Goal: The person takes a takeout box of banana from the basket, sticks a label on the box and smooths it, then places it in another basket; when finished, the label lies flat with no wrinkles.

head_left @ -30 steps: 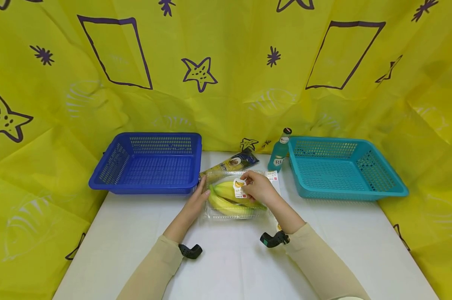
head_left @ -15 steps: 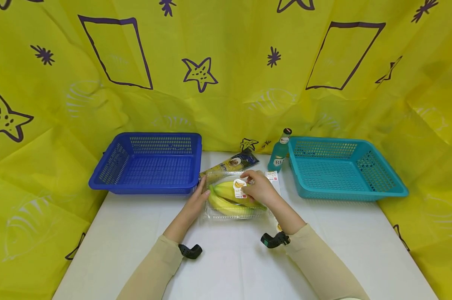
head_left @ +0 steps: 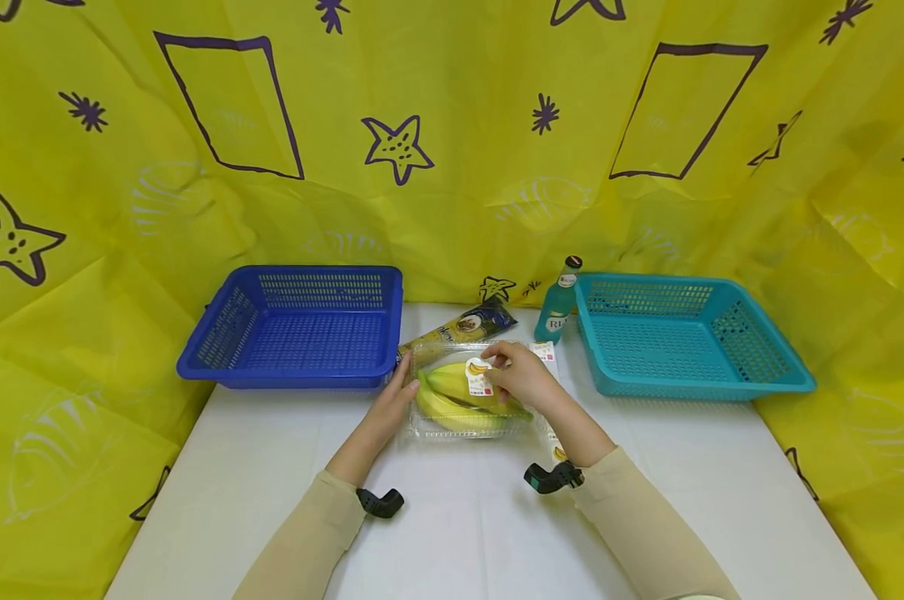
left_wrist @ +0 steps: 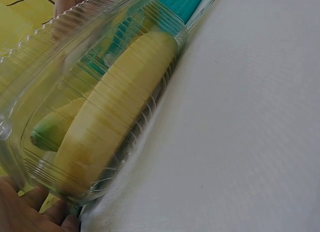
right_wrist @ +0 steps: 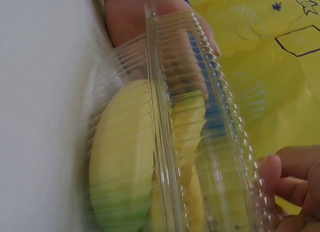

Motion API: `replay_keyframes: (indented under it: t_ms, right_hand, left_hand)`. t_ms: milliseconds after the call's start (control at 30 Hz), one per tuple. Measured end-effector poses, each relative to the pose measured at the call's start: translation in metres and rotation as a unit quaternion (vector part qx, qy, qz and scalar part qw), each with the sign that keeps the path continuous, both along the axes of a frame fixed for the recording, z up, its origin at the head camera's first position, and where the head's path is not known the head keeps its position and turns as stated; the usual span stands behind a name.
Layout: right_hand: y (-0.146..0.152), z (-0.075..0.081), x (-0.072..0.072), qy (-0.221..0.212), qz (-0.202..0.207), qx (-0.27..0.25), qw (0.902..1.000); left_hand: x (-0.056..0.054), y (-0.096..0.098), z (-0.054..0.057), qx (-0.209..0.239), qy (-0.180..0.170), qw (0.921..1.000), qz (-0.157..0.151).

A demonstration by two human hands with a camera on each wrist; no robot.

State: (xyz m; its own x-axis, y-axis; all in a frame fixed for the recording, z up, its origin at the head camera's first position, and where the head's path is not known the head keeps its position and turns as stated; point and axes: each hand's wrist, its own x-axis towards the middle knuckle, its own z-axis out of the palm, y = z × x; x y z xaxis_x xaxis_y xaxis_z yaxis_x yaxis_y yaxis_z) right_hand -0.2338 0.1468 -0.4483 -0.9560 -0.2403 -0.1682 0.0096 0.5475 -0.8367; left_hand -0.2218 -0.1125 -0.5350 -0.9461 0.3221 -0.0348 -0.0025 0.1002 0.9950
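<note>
Label at the fingertips, bananas boxed

In my head view, the clear box sits mid-table with yellow bananas inside. The left hand braces its left end — thumb and fingers spread against the plastic. The right hand has bent fingers and pinches the right edge of a white banana label over the lid; I can't tell how much is stuck down. Behind the box I see a cone-shaped packet and an upright bottle — with a blue basket to the left, a teal one right.
</note>
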Motion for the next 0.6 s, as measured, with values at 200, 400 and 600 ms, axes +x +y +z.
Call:
replay_keyframes:
  t_ms: [200,400,600]
  right_hand:
    - [0.008,-0.002,0.001,-0.015,-0.022,-0.097,0.9949]
    - [0.021,0.001,0.009,0.081,-0.067,-0.120,0.9872]
    - [0.037,0.000,0.012,0.142,-0.102,-0.088,0.9806]
  left_hand:
    - [0.000,-0.001,-0.002,-0.003,0.003,1.0000,0.005]
    - [0.000,-0.001,-0.003,-0.002,-0.001,1.0000,0.004]
    - [-0.001,-0.001,-0.004,-0.007,-0.005,0.9999,0.006]
